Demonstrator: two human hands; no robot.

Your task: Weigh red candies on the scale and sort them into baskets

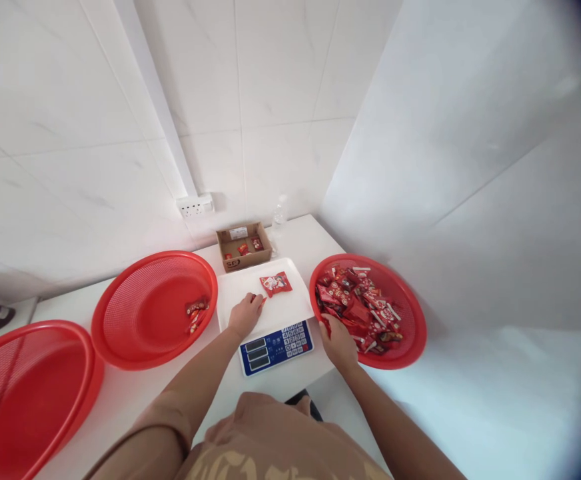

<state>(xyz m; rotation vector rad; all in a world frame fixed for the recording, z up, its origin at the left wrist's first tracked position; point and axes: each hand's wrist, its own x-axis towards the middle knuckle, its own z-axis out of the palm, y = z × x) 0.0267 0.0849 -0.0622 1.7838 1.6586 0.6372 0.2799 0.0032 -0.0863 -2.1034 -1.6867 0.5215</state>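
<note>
The left hand [244, 315] rests knuckles-up on the white platform of a blue-keypad electronic scale [270, 310]. Its grip is loosely curled, with a small red sliver of wrapper [263, 301] at the fingertips; I cannot tell whether it is pinched or merely touched. Just beyond that grip, a red foil sweet packet [275, 283] lies flat mid-platform, probably so its weight sits wholly on the scale. The right hand [338, 341] reaches over the near rim of a round red mesh basket [410, 347] heaped with red-wrapped sweets [358, 303]; its grip is hidden among them. Left of the left grip is a second red mesh basket [135, 333], holding a few sweets.
</note>
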